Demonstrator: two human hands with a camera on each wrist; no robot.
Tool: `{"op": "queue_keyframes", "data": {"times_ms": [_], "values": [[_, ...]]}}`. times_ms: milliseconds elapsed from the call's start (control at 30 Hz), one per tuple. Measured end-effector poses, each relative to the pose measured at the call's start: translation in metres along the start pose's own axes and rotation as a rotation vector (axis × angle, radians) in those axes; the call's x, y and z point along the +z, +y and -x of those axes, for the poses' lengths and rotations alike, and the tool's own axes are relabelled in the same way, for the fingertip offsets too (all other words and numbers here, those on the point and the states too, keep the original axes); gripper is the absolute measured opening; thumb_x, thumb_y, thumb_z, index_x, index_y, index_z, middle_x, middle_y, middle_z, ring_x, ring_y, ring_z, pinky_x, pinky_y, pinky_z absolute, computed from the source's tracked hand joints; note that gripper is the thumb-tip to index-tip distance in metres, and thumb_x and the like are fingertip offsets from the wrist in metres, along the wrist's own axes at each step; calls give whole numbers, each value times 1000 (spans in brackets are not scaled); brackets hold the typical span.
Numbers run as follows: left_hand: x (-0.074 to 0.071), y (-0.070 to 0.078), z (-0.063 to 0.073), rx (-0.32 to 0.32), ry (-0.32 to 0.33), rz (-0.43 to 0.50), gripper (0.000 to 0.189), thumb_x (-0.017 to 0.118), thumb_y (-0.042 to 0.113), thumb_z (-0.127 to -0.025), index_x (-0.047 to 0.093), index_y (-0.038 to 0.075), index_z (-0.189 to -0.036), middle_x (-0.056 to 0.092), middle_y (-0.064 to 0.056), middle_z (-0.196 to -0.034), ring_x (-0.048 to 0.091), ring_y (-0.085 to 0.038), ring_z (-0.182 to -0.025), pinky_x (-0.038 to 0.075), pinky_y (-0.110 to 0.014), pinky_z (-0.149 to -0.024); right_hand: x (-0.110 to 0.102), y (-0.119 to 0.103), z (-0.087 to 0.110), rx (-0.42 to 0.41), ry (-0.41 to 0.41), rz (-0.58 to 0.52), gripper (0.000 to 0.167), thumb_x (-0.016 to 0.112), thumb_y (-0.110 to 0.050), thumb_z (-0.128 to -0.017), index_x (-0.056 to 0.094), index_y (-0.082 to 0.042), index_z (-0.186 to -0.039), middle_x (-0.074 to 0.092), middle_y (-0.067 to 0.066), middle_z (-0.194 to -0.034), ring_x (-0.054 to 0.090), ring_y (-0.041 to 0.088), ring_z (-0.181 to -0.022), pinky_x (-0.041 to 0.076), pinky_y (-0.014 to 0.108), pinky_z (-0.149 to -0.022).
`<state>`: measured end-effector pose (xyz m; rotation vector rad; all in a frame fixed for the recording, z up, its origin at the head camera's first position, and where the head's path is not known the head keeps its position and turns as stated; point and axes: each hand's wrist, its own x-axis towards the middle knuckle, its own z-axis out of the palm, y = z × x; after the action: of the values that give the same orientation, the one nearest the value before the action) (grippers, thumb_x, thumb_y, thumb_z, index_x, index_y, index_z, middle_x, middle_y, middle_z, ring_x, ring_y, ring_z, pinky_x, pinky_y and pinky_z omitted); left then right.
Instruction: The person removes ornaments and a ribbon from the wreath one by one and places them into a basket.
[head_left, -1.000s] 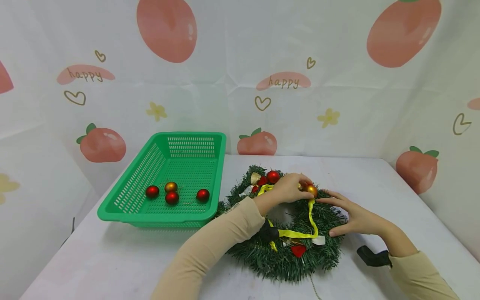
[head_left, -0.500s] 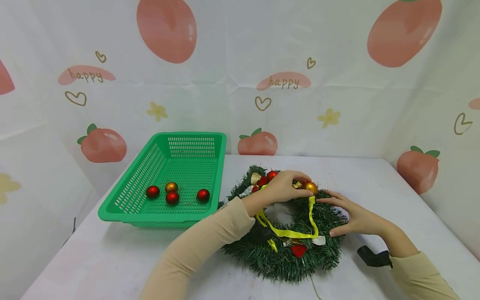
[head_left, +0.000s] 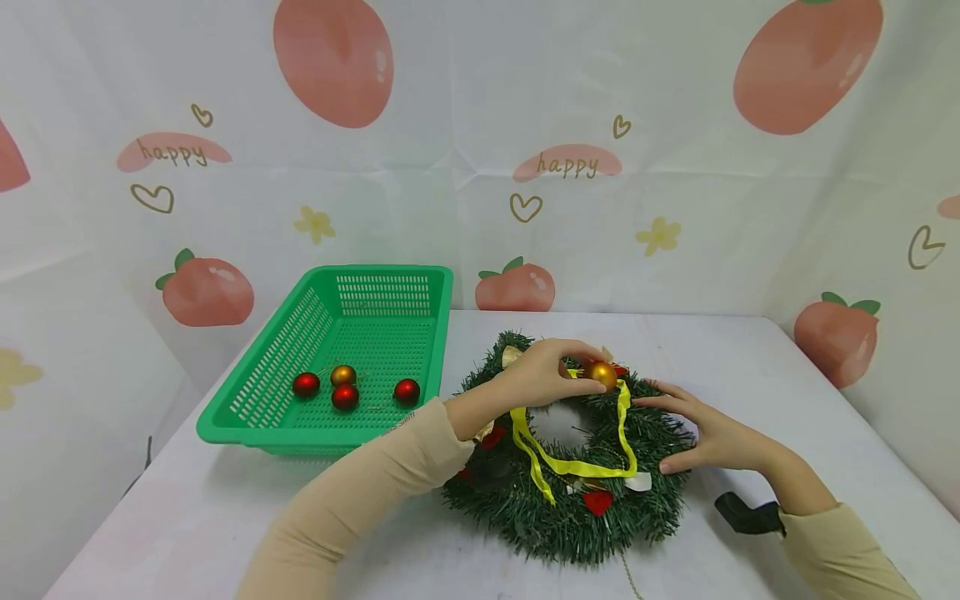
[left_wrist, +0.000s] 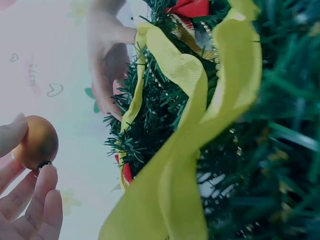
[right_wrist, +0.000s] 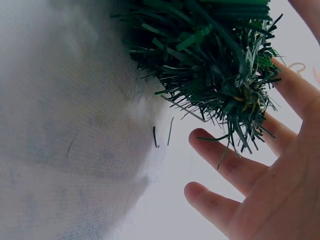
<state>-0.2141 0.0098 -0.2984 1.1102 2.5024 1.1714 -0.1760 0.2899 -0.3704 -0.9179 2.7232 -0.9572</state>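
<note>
My left hand pinches a gold ball ornament between thumb and fingers, above the far side of a green wreath. In the left wrist view the gold ball is apart from the greenery, its small cap against a fingertip. A yellow ribbon loops over the wreath, beside red bows and a white piece. At the wreath's right edge rests my right hand. Its spread, fairly straight fingers touch the bristles in the right wrist view.
A green plastic basket stands left of the wreath. Several balls lie in it, including a gold ball and a red ball. A thin cord trails toward the front of the white table. A printed cloth hangs behind.
My left hand has drawn back leftward and carries the gold ball slightly left, off its spot at the wreath's upper right. My right hand stays put.
</note>
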Motion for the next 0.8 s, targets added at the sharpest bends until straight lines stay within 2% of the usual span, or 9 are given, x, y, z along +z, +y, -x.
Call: {"op": "queue_keyframes", "data": {"times_ms": [133,200,333,500,600,700,800], "values": [[-3,-2,7,-1,3,3,36,68,21,-86,62,10,-120,66,-8,-113,60,-12,-69,47,-14,-59,0,1,0,-3,3,6,75,81,-23,-71,45,-18,-137,20,32,-147,26,56,-127,32,75,-84],[-5,-3,11,-4,4,8,36,68,21,-85,63,9,-119,66,-9,-112,58,-10,-63,46,-15,-57,1,2,0,-4,6,9,75,81,-23,-71,45,-19,-137,21,30,-148,27,51,-128,32,74,-85],[-9,-3,18,-23,7,30,36,69,21,-85,62,10,-119,66,-7,-113,60,-13,-65,48,-15,-57,1,2,1,-1,10,6,75,80,-24,-72,45,-20,-137,20,28,-149,27,43,-129,33,73,-86],[-15,-5,27,-34,26,25,35,69,24,-85,63,13,-118,66,-5,-112,58,-6,-66,49,-16,-60,1,2,2,4,10,-2,75,80,-24,-72,45,-20,-137,20,28,-149,26,39,-131,32,74,-86],[-20,-7,32,-33,30,35,35,70,23,-85,63,12,-118,66,-6,-111,57,-5,-66,49,-17,-60,1,3,2,-2,15,1,75,80,-24,-72,45,-21,-137,20,27,-149,24,17,-136,33,74,-86],[-26,-7,38,-47,35,52,37,70,22,-84,63,11,-119,66,-7,-114,60,-7,-66,49,-18,-60,1,4,2,-14,20,3,74,80,-25,-72,45,-20,-137,21,27,-149,18,-6,-132,33,73,-86],[-32,-7,43,-69,50,71,38,70,23,-84,62,11,-120,65,-8,-117,63,-15,-69,49,-20,-59,1,4,2,-19,21,1,74,80,-24,-72,45,-20,-137,20,28,-149,16,-14,-130,33,73,-85]]}}
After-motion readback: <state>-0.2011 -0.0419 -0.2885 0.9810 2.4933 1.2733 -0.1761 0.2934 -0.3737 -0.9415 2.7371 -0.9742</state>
